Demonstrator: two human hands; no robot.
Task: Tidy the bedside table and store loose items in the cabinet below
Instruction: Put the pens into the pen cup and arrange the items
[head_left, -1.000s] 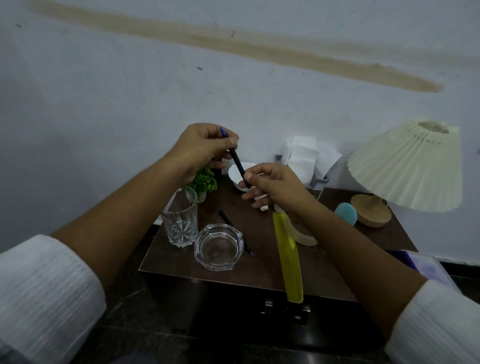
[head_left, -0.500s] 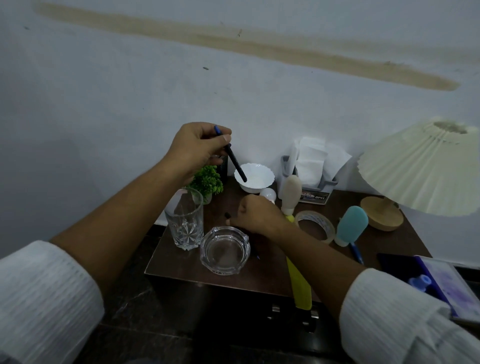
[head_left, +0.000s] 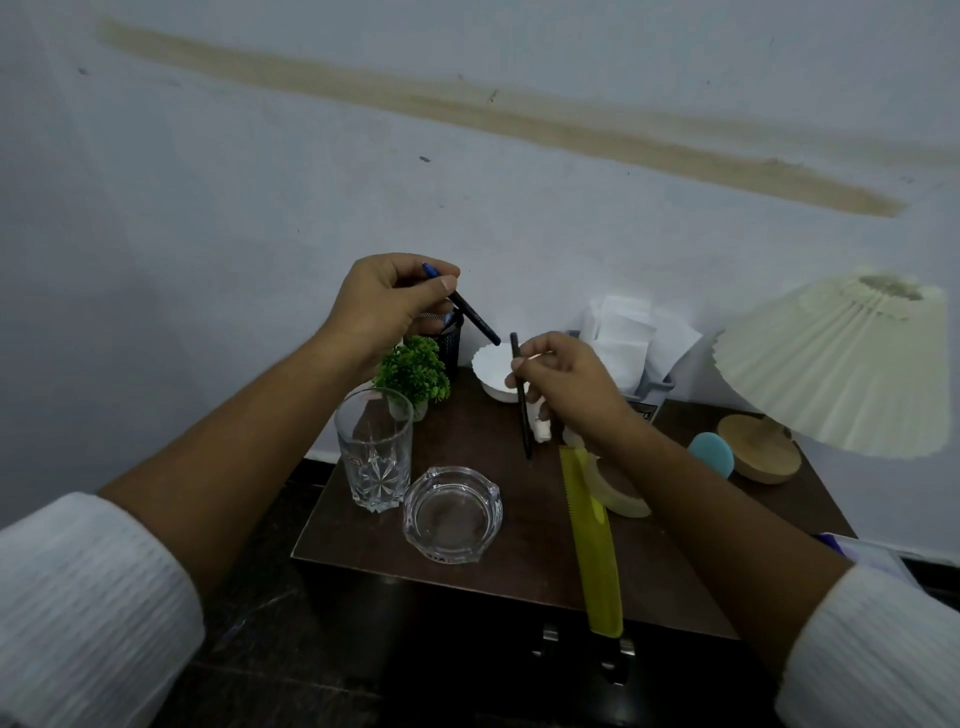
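Left hand (head_left: 387, 306) pinched a blue-capped pen (head_left: 470, 317) between thumb and fingers, tip slanting down above the rear left corner of the bench (head_left: 524, 525), just over the mesh holder (head_left: 451, 345). Right hand (head_left: 566, 387) gripped a black pen (head_left: 521, 400) near upright, before the white bowl (head_left: 493, 376); both pens were off the bench. Judged step: gathering pens. Best bundled in one hand, tips aligned, kept clear of the tumbler (head_left: 374, 452) and plant (head_left: 413, 371). The yellow comb (head_left: 592, 540) overhung the front edge.
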